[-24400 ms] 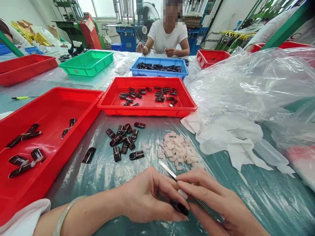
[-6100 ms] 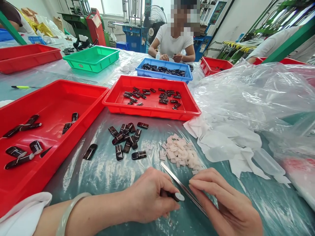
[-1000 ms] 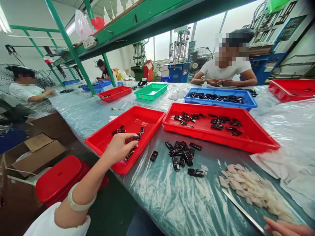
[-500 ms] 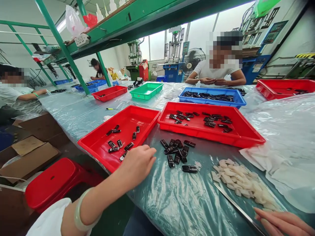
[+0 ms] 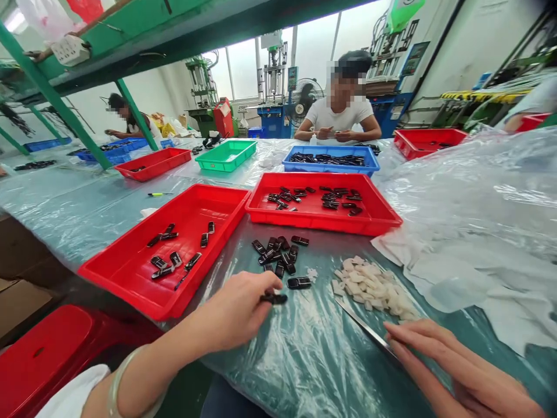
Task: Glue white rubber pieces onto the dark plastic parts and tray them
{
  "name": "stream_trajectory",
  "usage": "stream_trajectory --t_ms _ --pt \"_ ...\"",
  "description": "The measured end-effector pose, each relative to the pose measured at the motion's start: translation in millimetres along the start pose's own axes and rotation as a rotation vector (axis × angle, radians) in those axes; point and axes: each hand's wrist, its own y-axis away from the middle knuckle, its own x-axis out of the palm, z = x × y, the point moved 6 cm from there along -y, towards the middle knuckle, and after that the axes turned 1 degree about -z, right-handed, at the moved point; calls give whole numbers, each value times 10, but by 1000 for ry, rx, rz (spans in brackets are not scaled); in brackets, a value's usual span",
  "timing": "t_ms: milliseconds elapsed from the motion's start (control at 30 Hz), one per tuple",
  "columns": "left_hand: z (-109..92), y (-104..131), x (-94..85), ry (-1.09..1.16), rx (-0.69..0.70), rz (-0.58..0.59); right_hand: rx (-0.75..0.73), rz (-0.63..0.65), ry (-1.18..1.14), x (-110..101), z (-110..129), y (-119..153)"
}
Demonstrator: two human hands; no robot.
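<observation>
My left hand pinches a small glossy black part between thumb and fingers, just in front of a loose pile of similar black parts. One single black part lies beside that pile. In my right hand is a pair of metal tweezers, gripped near its back end. Its tip lies by the near-left edge of a heap of whitish, translucent flat pieces. A few tiny whitish bits are near the single part.
Two red trays holding black parts stand beyond my hands. Behind them are a green tray and a blue tray. Clear plastic sheeting lies at right. A co-worker sits across the table.
My left hand has moved from beside the left red tray to before the pile, where a black part now shows in it. The view has swung right, and more of my right hand shows.
</observation>
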Motion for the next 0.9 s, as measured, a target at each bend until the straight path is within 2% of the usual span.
stream_trajectory --t_ms 67,133,233,333,500,600,900 --pt "-274 -45 37 262 160 125 -59 104 -60 3 119 -48" --pt "-501 -132 106 455 251 267 -29 204 -107 15 201 -88" --pt "-711 -309 231 662 276 399 17 336 -232 61 293 -114" --pt "-802 -462 363 878 237 463 115 397 -355 110 261 -92" --pt "-789 -616 576 1228 53 434 504 380 -434 161 4 8" --pt "-773 -650 667 1300 -19 380 681 366 -492 178 -57 43" --pt "-776 -623 764 1226 -26 341 769 402 -565 235 -23 48"
